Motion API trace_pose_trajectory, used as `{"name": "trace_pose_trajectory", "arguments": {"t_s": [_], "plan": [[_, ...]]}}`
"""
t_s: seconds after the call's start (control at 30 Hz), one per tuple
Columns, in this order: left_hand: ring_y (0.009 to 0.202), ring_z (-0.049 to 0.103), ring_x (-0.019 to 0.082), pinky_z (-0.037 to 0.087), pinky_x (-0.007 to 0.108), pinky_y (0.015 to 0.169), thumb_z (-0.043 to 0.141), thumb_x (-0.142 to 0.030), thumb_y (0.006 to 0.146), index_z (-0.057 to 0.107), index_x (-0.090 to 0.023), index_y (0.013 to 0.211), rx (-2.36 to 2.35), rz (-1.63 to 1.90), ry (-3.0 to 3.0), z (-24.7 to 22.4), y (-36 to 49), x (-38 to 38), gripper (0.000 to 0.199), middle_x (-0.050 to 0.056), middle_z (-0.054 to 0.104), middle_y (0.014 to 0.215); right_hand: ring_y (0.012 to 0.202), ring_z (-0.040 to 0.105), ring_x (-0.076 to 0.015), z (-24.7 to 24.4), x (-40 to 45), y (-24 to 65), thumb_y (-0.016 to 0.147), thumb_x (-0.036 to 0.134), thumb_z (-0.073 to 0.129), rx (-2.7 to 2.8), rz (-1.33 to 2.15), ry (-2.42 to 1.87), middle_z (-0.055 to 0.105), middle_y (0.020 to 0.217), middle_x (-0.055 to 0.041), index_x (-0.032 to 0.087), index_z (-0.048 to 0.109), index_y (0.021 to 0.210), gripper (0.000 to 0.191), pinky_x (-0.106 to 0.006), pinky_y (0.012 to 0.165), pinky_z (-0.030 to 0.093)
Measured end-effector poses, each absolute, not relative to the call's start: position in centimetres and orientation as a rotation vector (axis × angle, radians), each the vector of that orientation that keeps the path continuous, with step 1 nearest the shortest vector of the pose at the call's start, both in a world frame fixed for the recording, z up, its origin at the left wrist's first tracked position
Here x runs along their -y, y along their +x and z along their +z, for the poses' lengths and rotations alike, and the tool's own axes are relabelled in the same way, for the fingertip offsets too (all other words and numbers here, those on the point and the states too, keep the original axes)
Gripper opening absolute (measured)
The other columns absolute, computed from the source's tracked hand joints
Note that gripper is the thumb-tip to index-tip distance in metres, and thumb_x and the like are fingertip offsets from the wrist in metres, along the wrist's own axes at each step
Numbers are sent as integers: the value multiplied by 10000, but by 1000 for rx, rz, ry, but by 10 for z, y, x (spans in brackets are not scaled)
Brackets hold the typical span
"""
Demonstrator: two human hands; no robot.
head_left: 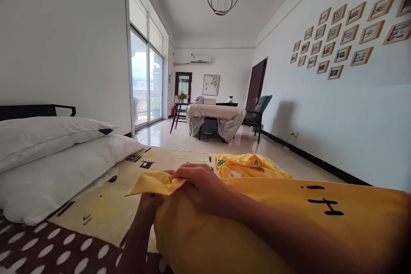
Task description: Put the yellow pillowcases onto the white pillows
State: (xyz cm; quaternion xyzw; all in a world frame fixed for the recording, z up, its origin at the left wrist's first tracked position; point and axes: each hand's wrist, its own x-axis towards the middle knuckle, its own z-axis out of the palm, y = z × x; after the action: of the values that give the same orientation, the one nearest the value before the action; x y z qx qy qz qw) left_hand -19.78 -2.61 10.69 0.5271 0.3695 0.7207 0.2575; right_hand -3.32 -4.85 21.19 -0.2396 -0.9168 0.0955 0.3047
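A large yellow cloth (359,209) with black lettering spreads from the middle of the view to the right edge, over the bed. My right hand (202,186) is closed on its upper left part, fingers bent over a gathered fold. Below and left of it, my left hand (152,201) grips the same cloth near its edge, its fingertips mostly hidden by the fabric. A loose yellow corner sticks out to the left above my left hand. Just behind the cloth lies a crumpled orange cloth (250,165) with green and white prints.
Two white pillows (64,171) are stacked at the left on a patterned bedspread (109,218). Beyond the bed stand a covered table (215,112), a black chair (260,113) and a stool (176,115). Glass doors are at the left, framed pictures on the right wall.
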Motion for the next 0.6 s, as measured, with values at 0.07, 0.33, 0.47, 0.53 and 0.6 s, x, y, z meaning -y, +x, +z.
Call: {"name": "trace_pose_trajectory", "arguments": {"t_s": [0.07,0.33,0.47,0.53,0.6], "plan": [[705,599,212,493,307,608,678,-446,626,658,-159,796,-1002,1900,1519,111,-201,37,334,61,648,764,815,608,-159,209,45,-36,797,90,462,2421,188,-716,679,884,-39,179,648,887,225,-239,730,402],[709,607,191,500,264,617,701,-314,628,686,-183,771,-1013,2178,1451,117,-208,46,195,36,667,757,739,579,-182,204,46,-34,816,178,480,2575,-278,-802,667,895,-63,168,577,964,178,-273,623,339],[706,620,203,513,264,581,629,-325,620,687,-177,810,-1191,2116,1268,109,-211,39,247,30,682,744,699,537,-175,203,52,-13,858,206,447,2583,-482,-791,640,821,-61,167,561,884,124,-290,621,325],[646,598,205,494,266,516,647,-375,595,680,-156,712,-1378,2108,1183,110,-211,36,250,33,652,659,687,520,-172,202,55,2,908,235,401,2572,-546,-782,625,782,-55,175,555,840,179,-300,630,329],[533,533,175,444,258,428,684,-459,564,625,-149,582,-1459,2112,1035,112,-209,35,316,15,573,537,687,513,-172,201,58,21,941,267,367,2558,-551,-804,612,758,-49,187,546,812,234,-308,646,342]]}}
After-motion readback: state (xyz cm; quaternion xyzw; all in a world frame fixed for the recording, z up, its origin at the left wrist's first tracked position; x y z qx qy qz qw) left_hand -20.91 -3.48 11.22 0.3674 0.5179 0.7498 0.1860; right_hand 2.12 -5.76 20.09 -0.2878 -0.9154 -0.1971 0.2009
